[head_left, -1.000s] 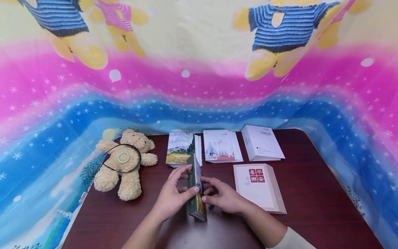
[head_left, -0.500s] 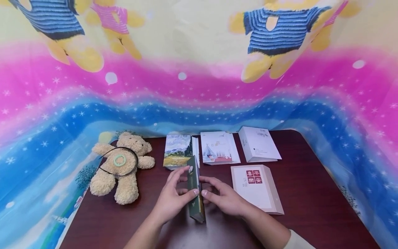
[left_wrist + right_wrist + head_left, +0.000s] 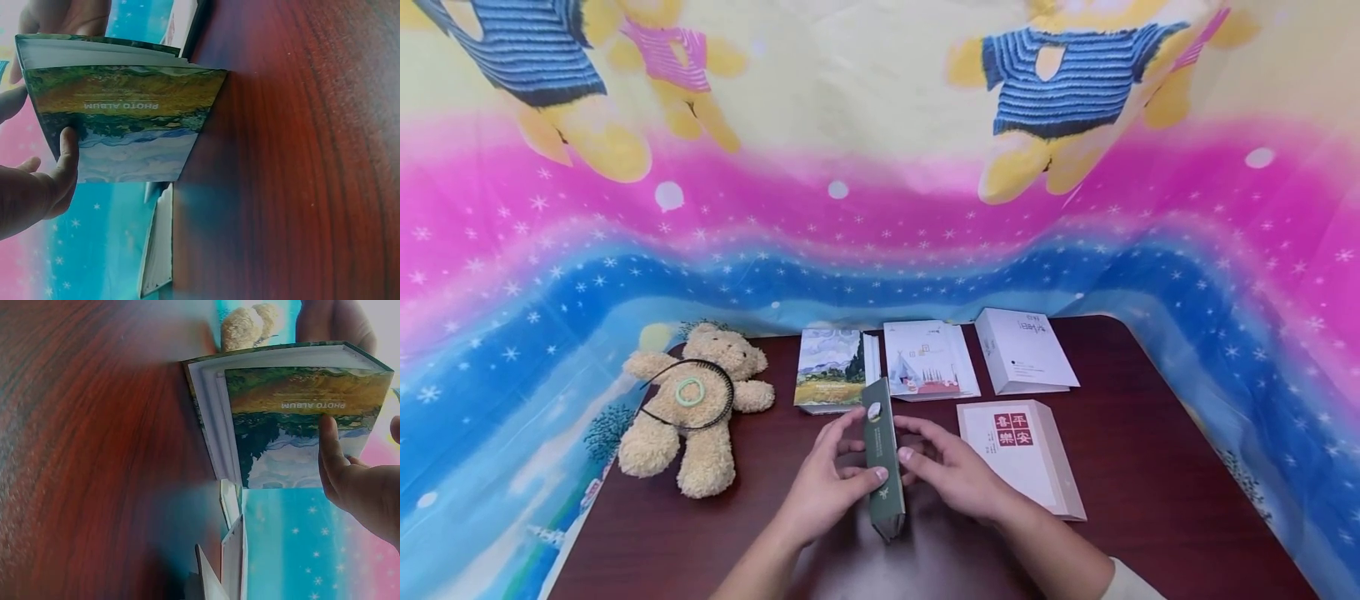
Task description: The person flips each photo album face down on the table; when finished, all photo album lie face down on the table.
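Note:
A photo album with a dark green spine stands on its page edges near the table's middle, spine up. Its painted landscape cover reads "PHOTO ALBUM" in both wrist views. My left hand holds it from the left, thumb on the spine and fingers against the cover. From the right, my right hand steadies it with the thumb near the spine's edge and a finger on the other cover. Loose white pages show between the covers at its near end.
Behind it lie a landscape-covered album, a white tent-picture album and a white album. An album with red characters is at right. A teddy bear bearing a black headband and a green ring lies left.
The album has shifted slightly right and tilted, so its spine now faces me and the right cover is out of the head view. Both hands moved along with it.

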